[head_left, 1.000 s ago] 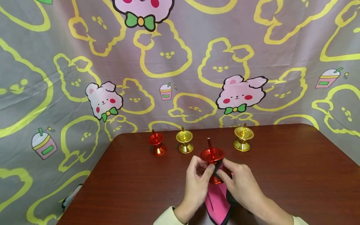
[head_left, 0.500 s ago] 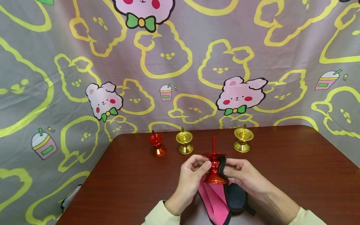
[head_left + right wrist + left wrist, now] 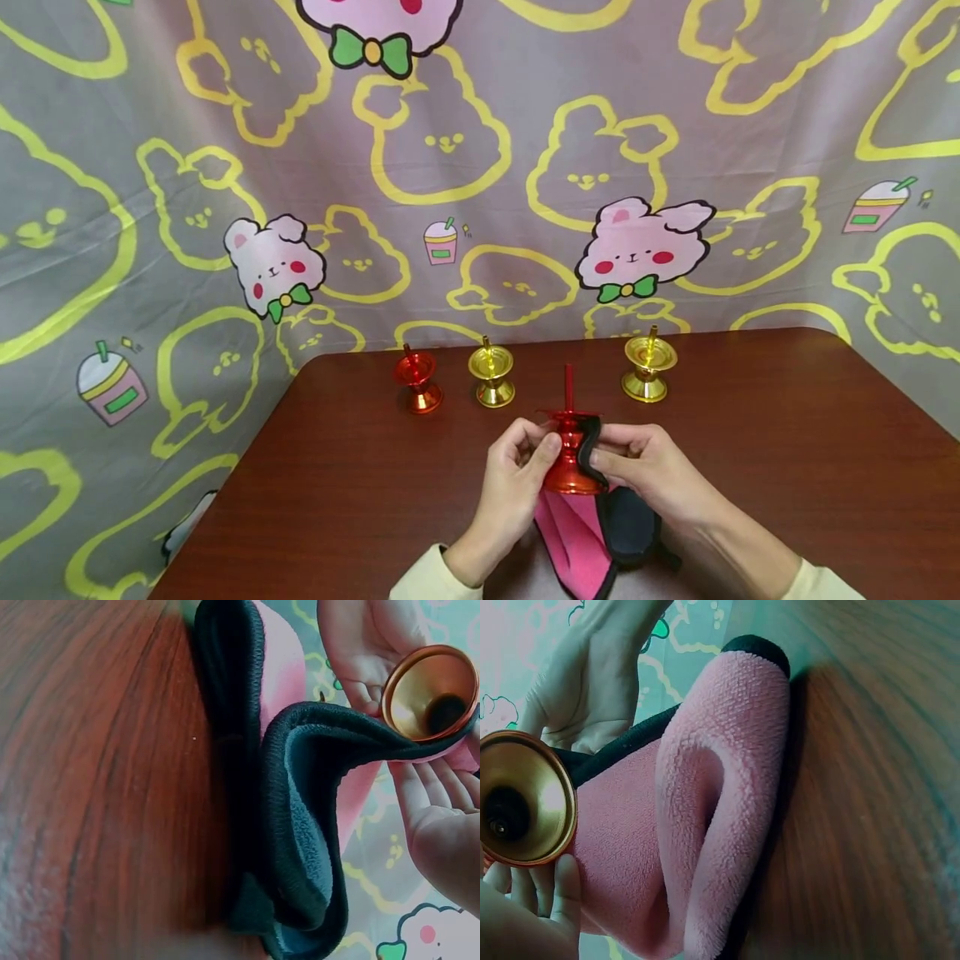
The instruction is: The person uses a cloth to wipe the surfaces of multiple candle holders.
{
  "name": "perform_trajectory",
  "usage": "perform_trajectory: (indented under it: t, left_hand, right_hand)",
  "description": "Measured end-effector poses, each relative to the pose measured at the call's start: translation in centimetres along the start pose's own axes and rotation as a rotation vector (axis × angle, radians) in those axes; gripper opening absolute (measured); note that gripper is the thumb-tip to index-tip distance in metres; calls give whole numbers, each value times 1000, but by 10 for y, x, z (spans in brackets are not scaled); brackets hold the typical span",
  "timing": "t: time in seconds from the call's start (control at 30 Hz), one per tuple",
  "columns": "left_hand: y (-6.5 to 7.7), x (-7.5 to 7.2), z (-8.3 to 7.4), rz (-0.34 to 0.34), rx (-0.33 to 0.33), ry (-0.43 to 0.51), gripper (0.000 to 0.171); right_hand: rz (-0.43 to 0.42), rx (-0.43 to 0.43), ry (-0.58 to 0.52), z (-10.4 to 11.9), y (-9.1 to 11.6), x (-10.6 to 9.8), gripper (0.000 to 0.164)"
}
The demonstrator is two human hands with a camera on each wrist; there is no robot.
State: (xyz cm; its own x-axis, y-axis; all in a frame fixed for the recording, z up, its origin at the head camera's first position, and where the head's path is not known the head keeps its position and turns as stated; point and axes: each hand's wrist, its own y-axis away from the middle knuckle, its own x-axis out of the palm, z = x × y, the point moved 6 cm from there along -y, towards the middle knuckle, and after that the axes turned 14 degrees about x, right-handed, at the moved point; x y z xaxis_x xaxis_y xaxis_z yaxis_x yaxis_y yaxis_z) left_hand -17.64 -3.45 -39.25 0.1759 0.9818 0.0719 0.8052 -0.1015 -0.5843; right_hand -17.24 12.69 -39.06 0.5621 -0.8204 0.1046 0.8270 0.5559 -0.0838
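Note:
My left hand point(image 3: 510, 483) grips a shiny red candle holder point(image 3: 572, 478) by its left side, thumb in front. The holder stands upright in the air, its dish seen edge-on and a thin red spike rising from it. Its hollow, gold-coloured base point(image 3: 544, 799) shows from below in the left wrist view. My right hand point(image 3: 663, 473) pinches a pink cloth point(image 3: 576, 542) with black edging against the holder's right side, thumb in front. The cloth hangs below in folds; its dark side point(image 3: 307, 825) faces the right wrist camera. The fingers behind the holder are partly hidden.
Toward the back of the brown wooden table point(image 3: 360, 500) stand a smaller-looking red candle holder point(image 3: 420, 383), a gold one point(image 3: 492, 379) beside it, and another gold one point(image 3: 648, 371) farther right. A patterned curtain point(image 3: 517, 167) hangs behind and along the left.
The candle holder has tipped from showing its dish to upright, and my hands have parted to its two sides. More of the cloth's dark side shows below. Little differs over the last half second.

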Motion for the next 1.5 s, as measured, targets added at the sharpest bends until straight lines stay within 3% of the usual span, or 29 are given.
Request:
perform_trajectory:
  t: [0.37, 0.6, 0.8, 0.93, 1.07, 1.3, 1.4, 1.5]
  left_hand:
    - [-1, 2, -10, -5, 86, -103, 9]
    - [2, 2, -15, -47, 137, -241, 14]
    - [7, 2, -15, -64, 245, -413, 18]
    - [6, 2, -13, -57, 254, -432, 17]
    - [2, -1, -12, -49, 174, -339, 16]
    - [-6, -5, -9, -140, 5, -13, 18]
    - [-4, -3, -5, -170, -39, 17, 23]
    - [-3, -2, -3, -177, -55, -6, 24]
  right_hand:
    - [-104, -21, 165, 10, 0, 2, 37]
    - [-237, -3, 329, 15, 1, 7, 30]
    - [-348, 46, 469, 20, 2, 17, 26]
    - [-387, 46, 534, 20, 0, 18, 24]
    - [-309, 77, 471, 16, -1, 10, 29]
    - [-28, 50, 24, 6, -5, 1, 37]
    - [26, 26, -62, 1, -6, 4, 33]
    - [0, 19, -55, -2, -5, 6, 33]
